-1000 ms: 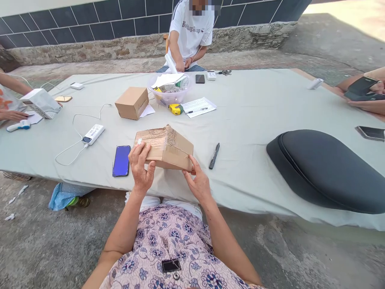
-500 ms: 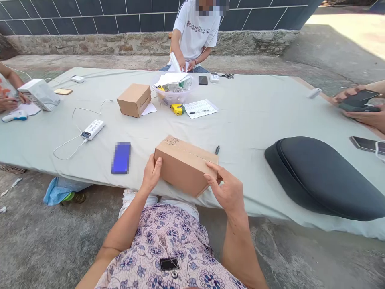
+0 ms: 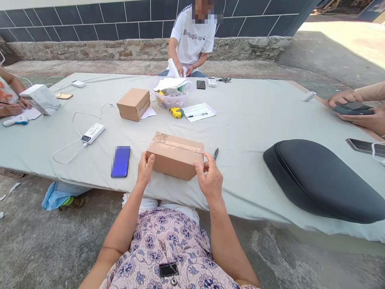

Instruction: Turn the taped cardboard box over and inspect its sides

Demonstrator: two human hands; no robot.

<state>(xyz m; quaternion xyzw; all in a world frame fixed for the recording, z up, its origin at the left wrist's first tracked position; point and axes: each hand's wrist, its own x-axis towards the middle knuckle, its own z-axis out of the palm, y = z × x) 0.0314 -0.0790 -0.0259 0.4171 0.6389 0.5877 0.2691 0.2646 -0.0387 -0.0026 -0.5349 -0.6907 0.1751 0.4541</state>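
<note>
Cardboard box (image 3: 175, 157) now farther from table's front edge (image 3: 240, 210)

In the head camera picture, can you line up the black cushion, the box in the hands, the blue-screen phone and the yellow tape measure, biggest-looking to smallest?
1. Black cushion
2. Held box
3. Blue-screen phone
4. Yellow tape measure, though being farther away makes it look smaller
</note>
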